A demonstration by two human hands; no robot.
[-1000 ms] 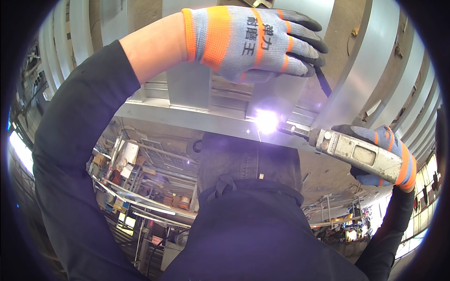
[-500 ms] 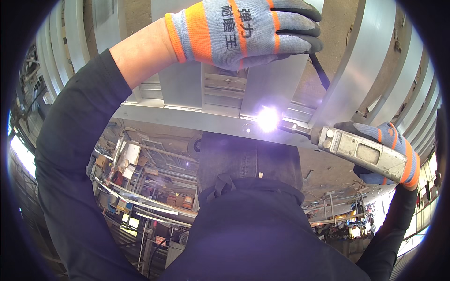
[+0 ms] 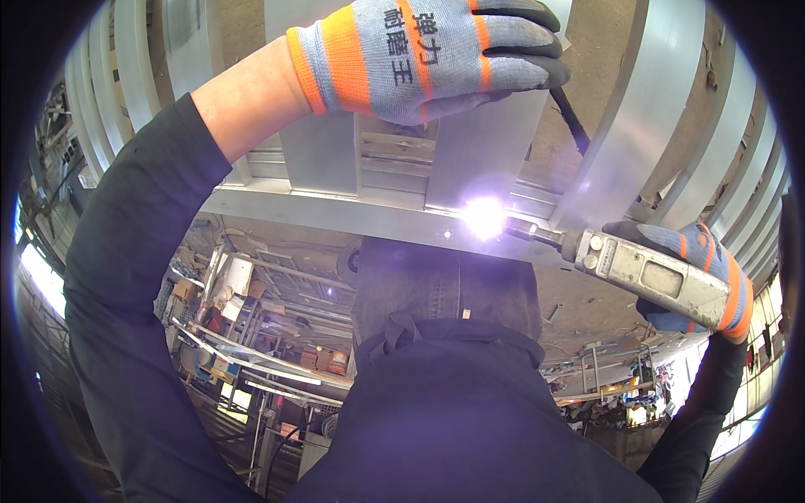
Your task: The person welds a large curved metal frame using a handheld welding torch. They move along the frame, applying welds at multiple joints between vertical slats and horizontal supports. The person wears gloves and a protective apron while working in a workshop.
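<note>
Both hands are gloved in grey and orange. At the top centre of the frame the left hand [image 3: 436, 54] lies flat, fingers spread and extended, pressed on an upright metal bar [image 3: 490, 155] of a pale metal frame [image 3: 335, 214], gripping nothing. At the right edge the right hand [image 3: 692, 281] is wrapped tight around the grey body of a welding gun [image 3: 646, 272], whose nozzle points left toward the centre. Its tip meets the frame where the upright bar joins the horizontal rail, and a white-violet arc [image 3: 485, 216] burns there, just right of centre. A dark cable [image 3: 570, 121] runs up behind the bar. Below, dark clothing fills the middle, with a cluttered workshop beyond.

Judging by the lit arc, the joint is being welded now. The next move likely calls for a steady tip along the seam while the flat hand braces the bar
</note>
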